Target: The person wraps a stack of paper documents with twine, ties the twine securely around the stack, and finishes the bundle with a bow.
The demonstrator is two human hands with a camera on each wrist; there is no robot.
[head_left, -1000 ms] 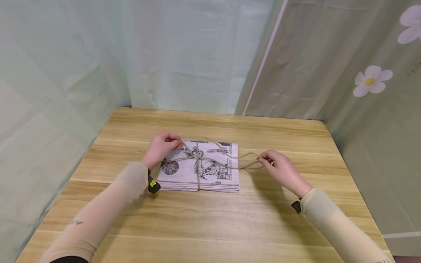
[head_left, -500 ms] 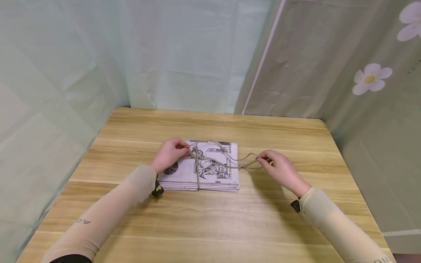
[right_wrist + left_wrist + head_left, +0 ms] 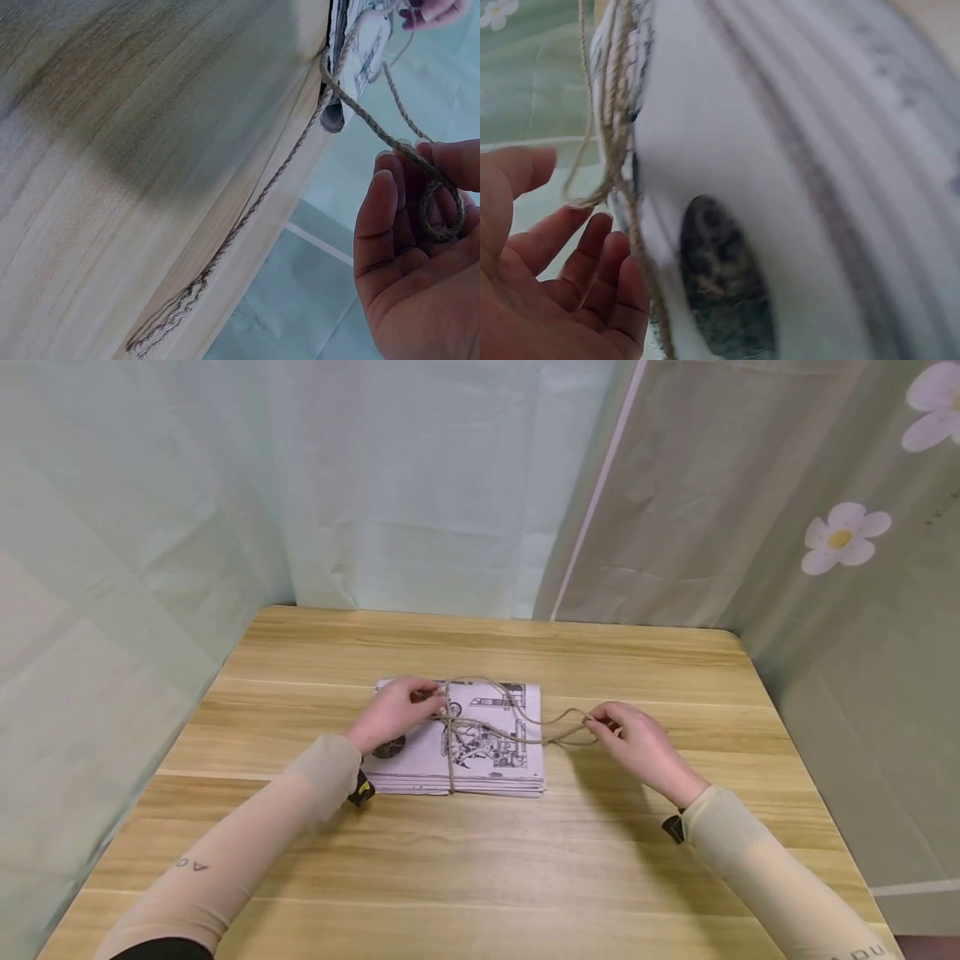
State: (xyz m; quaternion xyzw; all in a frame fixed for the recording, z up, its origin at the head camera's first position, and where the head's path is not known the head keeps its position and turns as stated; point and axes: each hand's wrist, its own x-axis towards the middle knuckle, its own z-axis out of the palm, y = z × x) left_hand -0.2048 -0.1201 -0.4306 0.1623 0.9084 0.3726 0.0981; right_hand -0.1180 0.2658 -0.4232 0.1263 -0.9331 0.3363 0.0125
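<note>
A stack of folded newspapers (image 3: 487, 760), printed with dark pictures, lies on the wooden table, with brown twine (image 3: 450, 768) crossing over its top. My left hand (image 3: 397, 710) is over the stack's left part, right by the crossing. In the left wrist view, thumb and fingertips (image 3: 592, 225) stand apart, with the index fingertip at a short frayed twine end (image 3: 589, 201). To the right of the stack, my right hand (image 3: 637, 739) pinches a twine loop (image 3: 442, 214) between thumb and fingers. Strands run from it back to the crossing.
A frayed tail of twine (image 3: 172, 315) lies on the table (image 3: 480, 877) in the right wrist view. Pale curtains (image 3: 435, 485) hang behind the table and along both sides, with white flowers (image 3: 846, 537) printed on the right one.
My left hand has moved right across the stack to the twine crossing, and its fingers have let the strand go. The upper strand now arches along the back edge. My right hand stays put.
</note>
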